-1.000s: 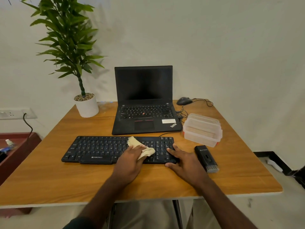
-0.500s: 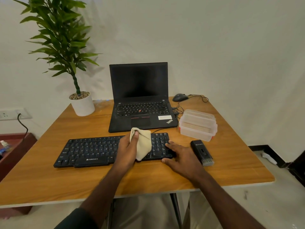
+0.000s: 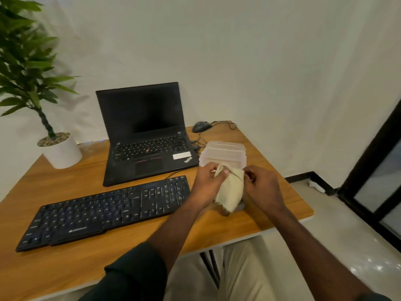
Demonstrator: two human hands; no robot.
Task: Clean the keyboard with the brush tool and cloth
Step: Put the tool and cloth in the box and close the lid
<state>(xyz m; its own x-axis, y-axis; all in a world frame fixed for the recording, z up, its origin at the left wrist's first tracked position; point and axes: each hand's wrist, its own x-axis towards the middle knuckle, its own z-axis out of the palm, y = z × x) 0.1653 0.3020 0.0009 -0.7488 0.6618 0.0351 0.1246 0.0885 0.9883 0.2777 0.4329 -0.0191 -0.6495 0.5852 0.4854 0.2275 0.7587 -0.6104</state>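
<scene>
The left hand (image 3: pixel 206 181) pinches the upper left edge of the cloth (image 3: pixel 230 190) between thumb and curled fingers. The right hand (image 3: pixel 262 187) grips the cloth's upper right edge, fingers curled inward. The cloth is a soft, pale beige fabric, crumpled and hanging between the two hands above the right part of the counter (image 3: pixel 65 257), just right of the keyboard (image 3: pixel 104 213). The keyboard is a flat black plastic unit with a full key set and number pad, lying at an angle on the wood-grain counter surface. The brush tool is hidden behind the hands and cloth. Behind the hands stands a translucent rectangular plastic container (image 3: pixel 223 151) with a lid. An open black laptop (image 3: pixel 143 131) with a dark screen sits behind the keyboard. A dark, rounded mouse (image 3: pixel 201 126) with a cable lies near the far edge. A white cylindrical pot (image 3: pixel 63 153), topped with pebbles, holds a green leafy plant (image 3: pixel 23 61) at far left.
</scene>
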